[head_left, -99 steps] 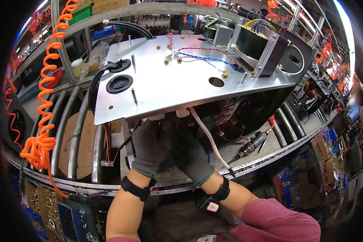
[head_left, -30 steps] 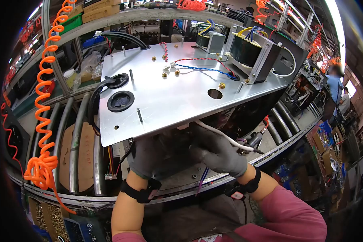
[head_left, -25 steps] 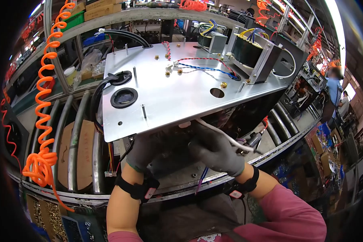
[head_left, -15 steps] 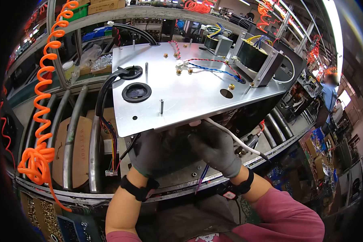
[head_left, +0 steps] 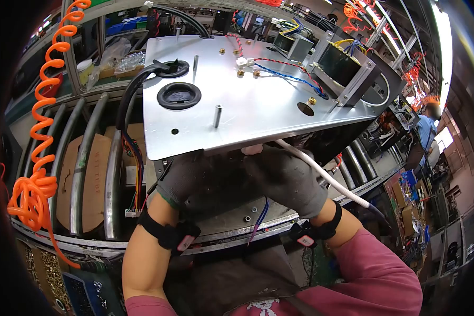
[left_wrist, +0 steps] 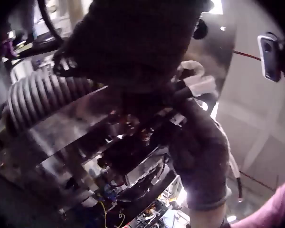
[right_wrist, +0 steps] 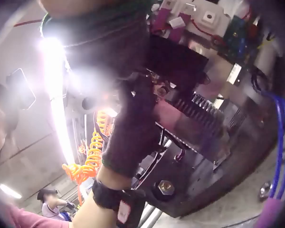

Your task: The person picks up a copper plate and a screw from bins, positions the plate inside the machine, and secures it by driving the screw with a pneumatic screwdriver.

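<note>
The left hand [head_left: 200,181] and the right hand [head_left: 295,176], both in dark grey cloth gloves, work close together just under the front edge of a flat, shiny silver metal plate [head_left: 253,113]; the plate sits over a big black metal box [head_left: 334,139]; a thick white cable with a dark tip [head_left: 329,178] comes out from under the plate and runs past the right hand; most fingertips are hidden or too dark, so I cannot tell whether either hand pinches something; the step looks like close work on small parts under there; the next move seems to call for steady fingers in that tight spot.
</note>
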Available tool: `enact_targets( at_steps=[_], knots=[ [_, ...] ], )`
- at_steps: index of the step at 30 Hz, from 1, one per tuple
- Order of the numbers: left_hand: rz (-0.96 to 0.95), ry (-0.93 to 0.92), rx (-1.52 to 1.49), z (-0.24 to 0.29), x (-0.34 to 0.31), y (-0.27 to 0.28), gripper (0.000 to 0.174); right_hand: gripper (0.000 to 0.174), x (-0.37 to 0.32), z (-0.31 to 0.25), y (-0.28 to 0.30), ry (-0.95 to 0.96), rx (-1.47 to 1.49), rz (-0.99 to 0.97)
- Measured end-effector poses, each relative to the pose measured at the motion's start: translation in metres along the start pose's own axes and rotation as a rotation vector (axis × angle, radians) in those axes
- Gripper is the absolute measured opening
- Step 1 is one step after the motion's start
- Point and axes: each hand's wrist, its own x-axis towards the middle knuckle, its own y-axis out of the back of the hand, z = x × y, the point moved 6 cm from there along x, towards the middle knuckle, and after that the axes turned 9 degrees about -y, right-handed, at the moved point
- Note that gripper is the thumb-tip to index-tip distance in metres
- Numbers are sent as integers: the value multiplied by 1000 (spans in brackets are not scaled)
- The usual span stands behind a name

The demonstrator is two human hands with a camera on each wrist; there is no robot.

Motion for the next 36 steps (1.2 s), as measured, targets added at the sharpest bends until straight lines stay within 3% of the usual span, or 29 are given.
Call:
enact_targets(
  at_steps=[1,2,4,7,9,14,16,17,19,20,22,23,25,26,27,29,30,31,33,35,36],
  knots=[
    [-127,-77,456,-5,1,-2,49,19,3,-10,5,114,-153,55],
    [-122,-80,454,-11,2,-4,49,21,3,-10,4,62,-245,-59],
    [207,-373,343,3,0,4,20,21,4,-6,4,19,-212,3],
    [169,-312,262,1,0,-1,22,24,3,10,6,-6,-197,37],
    [137,-303,192,12,-2,-2,23,25,4,18,5,-76,26,-52],
    [112,-345,165,25,1,-7,24,20,3,21,8,38,-111,-23],
    [122,-522,482,21,5,-19,25,26,3,24,5,-96,-113,-62],
    [118,-522,478,23,5,-18,25,26,5,25,1,-101,-115,-62],
    [8,-504,644,32,1,-18,32,30,7,16,5,49,-151,148],
    [4,-506,641,42,1,-15,32,30,6,17,2,44,-153,149],
    [29,-406,293,54,2,-11,38,29,3,21,2,-16,-111,250],
    [29,-404,293,55,1,-15,38,29,4,21,1,-16,-109,249],
    [158,-307,89,52,-2,-23,35,28,3,15,5,71,-278,328],
    [246,-212,-171,54,-6,-26,34,28,2,15,7,69,-279,326],
    [244,-211,-174,64,-13,-35,34,28,1,17,7,52,-324,291],
    [556,-41,-624,66,-34,-46,34,27,2,20,9,38,-369,247],
    [555,108,-681,52,-40,-67,35,27,4,20,10,61,-382,248],
    [565,110,-687,44,-40,-74,35,27,4,19,9,86,-393,245],
    [455,376,-986,17,-42,-108,35,27,4,24,7,30,-259,214],
    [566,285,-964,-6,-32,-125,32,36,6,24,9,-56,-253,151],
    [555,311,-1182,-21,-25,-139,29,37,5,20,11,-7,-375,115]
  ],
)
